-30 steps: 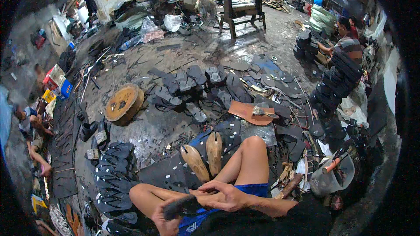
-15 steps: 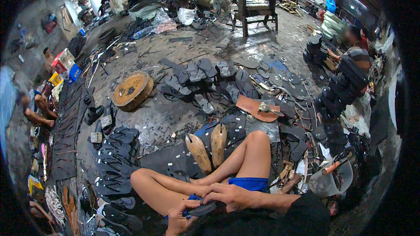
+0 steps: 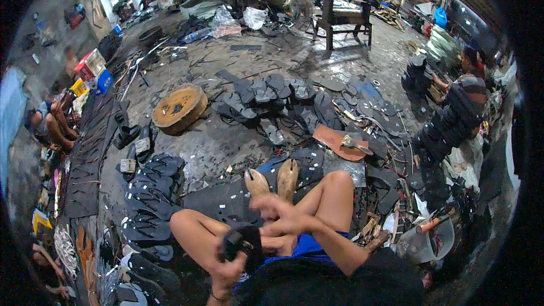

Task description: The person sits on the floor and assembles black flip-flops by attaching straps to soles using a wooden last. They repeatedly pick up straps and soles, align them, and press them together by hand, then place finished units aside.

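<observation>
My left hand [image 3: 228, 271] is closed around a black sandal [image 3: 241, 242], held low over my lap by the left knee. Motion blurs the sandal, so its straps do not show clearly. My right hand [image 3: 280, 215] is apart from it, over my crossed legs, and its fingers are smeared by motion. Just beyond that hand stand two pale wooden foot-shaped lasts, a left one [image 3: 256, 182] and a right one [image 3: 288, 177], each with a slot at the tip. The right hand covers the lower part of the left last.
Rows of black sandals [image 3: 148, 198] lie at my left. A round wooden block [image 3: 180, 107] and a heap of sandals [image 3: 266, 90] are ahead. A brown sheet with a brush [image 3: 354, 143] lies right of the lasts. A clear bin [image 3: 430, 243] stands at my right. Other people sit around.
The hands have parted: the left keeps the black sandal and lifts it, while the right has let go and moved forward toward the wooden lasts. The view has shifted slightly.
</observation>
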A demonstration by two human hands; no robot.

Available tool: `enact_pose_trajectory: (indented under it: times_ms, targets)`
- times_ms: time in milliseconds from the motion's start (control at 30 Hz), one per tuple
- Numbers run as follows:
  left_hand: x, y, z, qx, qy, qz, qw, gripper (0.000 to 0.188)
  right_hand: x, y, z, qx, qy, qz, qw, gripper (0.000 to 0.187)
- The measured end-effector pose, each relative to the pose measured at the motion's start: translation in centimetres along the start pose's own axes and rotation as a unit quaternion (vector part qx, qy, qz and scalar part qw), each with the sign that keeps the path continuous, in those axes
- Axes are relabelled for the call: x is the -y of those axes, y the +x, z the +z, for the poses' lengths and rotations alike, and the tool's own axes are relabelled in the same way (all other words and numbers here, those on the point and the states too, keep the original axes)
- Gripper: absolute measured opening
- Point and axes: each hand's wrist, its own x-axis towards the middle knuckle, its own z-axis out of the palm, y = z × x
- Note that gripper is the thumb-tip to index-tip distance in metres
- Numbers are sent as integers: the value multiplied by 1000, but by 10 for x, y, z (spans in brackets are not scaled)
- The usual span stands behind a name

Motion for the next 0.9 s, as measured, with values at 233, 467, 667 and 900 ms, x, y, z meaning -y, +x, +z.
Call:
enact_pose_trajectory:
  times_ms: [233,467,667,900]
  targets:
    - [72,-9,1,60,-372,-355,856,30,-168,35,-61,-280,-414,401,768,94]
    - [53,-3,29,152,-365,-238,887,52,-197,32,-69,-370,-393,288,791,82]
    - [159,6,29,133,-515,-225,817,64,-168,30,-51,-357,-485,177,779,69]
    - [165,32,29,64,-508,-186,839,69,-180,38,14,-288,-449,186,825,72]
